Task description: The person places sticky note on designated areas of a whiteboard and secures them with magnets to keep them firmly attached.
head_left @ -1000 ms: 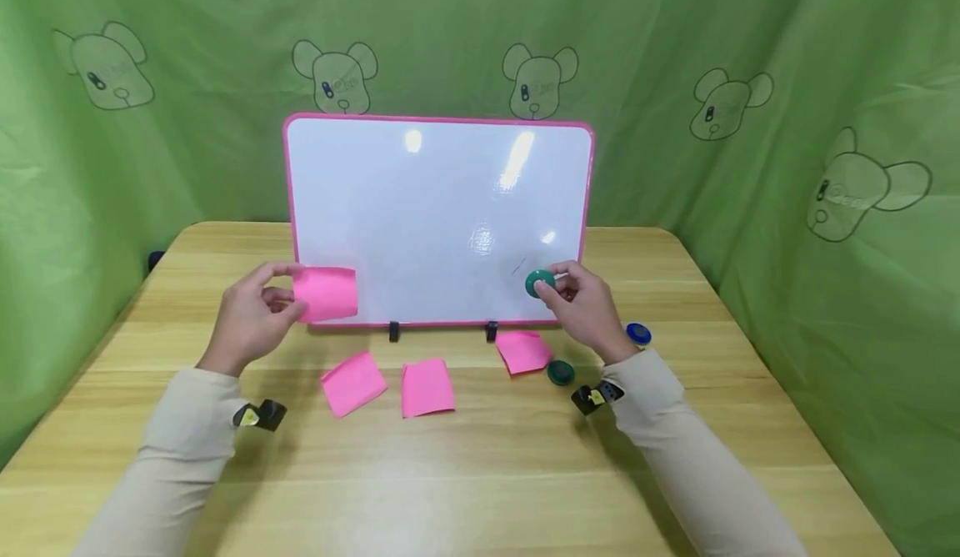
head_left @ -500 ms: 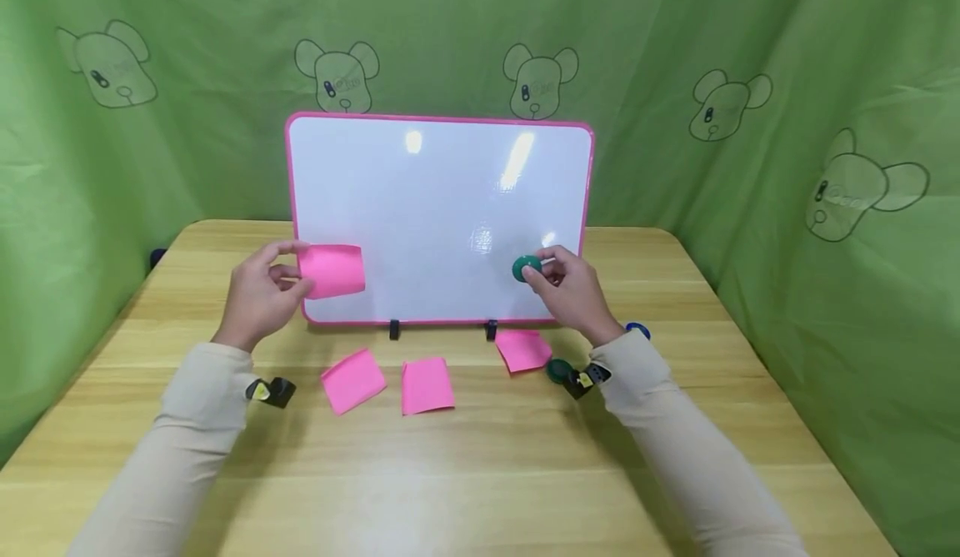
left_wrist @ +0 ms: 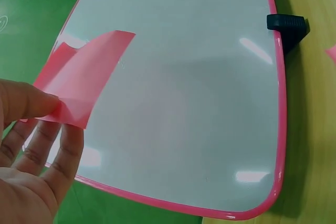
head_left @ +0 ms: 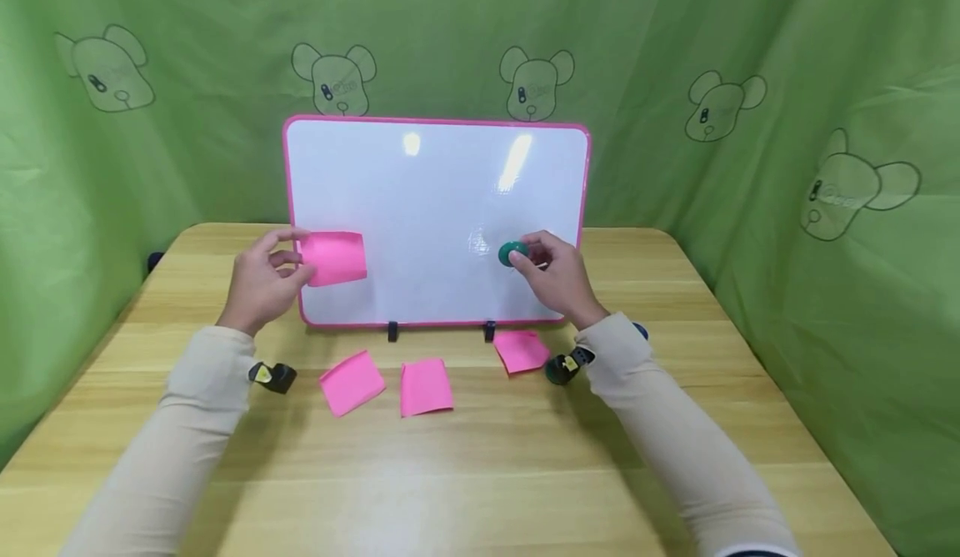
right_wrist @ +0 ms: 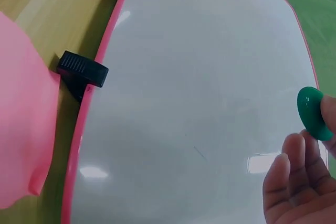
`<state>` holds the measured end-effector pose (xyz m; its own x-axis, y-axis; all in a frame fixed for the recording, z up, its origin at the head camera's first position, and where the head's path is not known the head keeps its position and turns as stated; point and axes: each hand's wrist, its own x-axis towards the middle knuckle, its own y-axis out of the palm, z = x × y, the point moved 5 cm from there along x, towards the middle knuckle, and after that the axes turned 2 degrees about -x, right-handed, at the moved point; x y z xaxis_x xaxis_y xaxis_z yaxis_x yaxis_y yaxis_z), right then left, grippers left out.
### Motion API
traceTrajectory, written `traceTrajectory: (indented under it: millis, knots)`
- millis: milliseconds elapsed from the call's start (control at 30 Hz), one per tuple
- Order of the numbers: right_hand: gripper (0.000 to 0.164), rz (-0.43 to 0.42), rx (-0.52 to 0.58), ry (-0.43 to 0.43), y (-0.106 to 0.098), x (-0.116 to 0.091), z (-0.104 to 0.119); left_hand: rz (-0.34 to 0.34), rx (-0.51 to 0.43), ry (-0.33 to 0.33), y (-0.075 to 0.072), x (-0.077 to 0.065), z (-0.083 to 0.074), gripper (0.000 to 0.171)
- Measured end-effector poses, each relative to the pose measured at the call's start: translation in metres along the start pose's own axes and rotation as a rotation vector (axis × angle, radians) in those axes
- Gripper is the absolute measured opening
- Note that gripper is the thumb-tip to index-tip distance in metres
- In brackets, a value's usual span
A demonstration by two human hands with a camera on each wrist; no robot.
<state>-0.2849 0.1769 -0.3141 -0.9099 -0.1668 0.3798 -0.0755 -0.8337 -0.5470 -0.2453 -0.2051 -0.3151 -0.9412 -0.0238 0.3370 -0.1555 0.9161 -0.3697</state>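
Observation:
My left hand [head_left: 264, 280] pinches a pink sticky note [head_left: 334, 258] by its left edge, in front of the whiteboard's [head_left: 435, 207] left side. In the left wrist view the note [left_wrist: 86, 77] is curved, its far edge lifting toward the camera. On the right, my right hand [head_left: 558, 278] pinches a round green magnet [head_left: 513, 253] between thumb and fingers, before the lower right of the board. The right wrist view shows this magnet [right_wrist: 312, 114] edge-on at the fingertips, with the other fingers loosely bent below it.
Two black feet [head_left: 392, 332] hold the pink-framed board upright. Before it on the wooden table lie three pink notes [head_left: 426, 388]. A second green magnet [head_left: 557, 371] is mostly behind the right wrist camera, a blue magnet [head_left: 641, 331] partly behind the sleeve. Green curtain surrounds the table.
Both hands have risen along the board. The left hand carries the note up and slightly right; the right hand carries the green magnet up and to the left.

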Motion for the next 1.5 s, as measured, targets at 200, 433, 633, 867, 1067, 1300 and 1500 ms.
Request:
traceTrajectory:
  millis: [200,433,633,867,1067,1300,1500]
  knots:
    - [0.022,0.018,0.003,0.028,0.004,0.005,0.003,-0.006,-0.027,-0.011,0.0,0.004,-0.002,0.045]
    - [0.023,0.017,-0.015,0.023,0.006,0.014,0.008,-0.008,-0.045,-0.009,0.001,0.017,-0.005,0.047]
    - [0.024,0.03,0.001,0.047,0.012,0.021,0.009,-0.033,-0.047,0.029,0.001,0.028,-0.01,0.046]
    - [0.021,0.03,0.003,0.052,0.018,0.027,0.013,-0.026,-0.007,0.029,0.004,0.039,-0.012,0.046]
    - [0.021,0.03,-0.003,0.031,0.023,0.033,0.018,-0.032,-0.001,0.047,0.004,0.046,-0.012,0.047]
    - [0.021,0.042,-0.001,0.023,0.03,0.042,0.025,-0.029,-0.02,0.021,0.005,0.056,-0.012,0.049]
    - [0.022,0.053,0.003,0.046,0.036,0.054,0.033,-0.022,-0.042,0.007,0.005,0.066,-0.015,0.051]
